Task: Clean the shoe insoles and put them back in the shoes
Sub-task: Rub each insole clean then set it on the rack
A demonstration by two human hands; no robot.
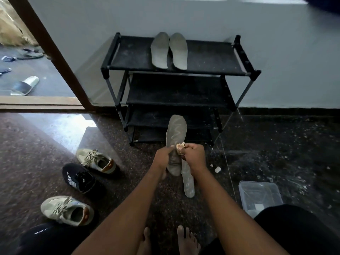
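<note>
Left hand [162,156] grips insole [175,133] mid-length, toe end up, before rack [211,56]. Right hand [194,155] pinches cloth wad [180,145] against its face. Second insole [188,184] lies on floor [36,144] under right wrist. Two more insoles [160,50] on rack top. Shoes [95,160] at left.

Grey insole [176,131], pale zigzag streaks — beige cloth [180,145] — black rack [206,56], black sneaker [81,178] white-striped, speckled brown floor [36,144].
</note>
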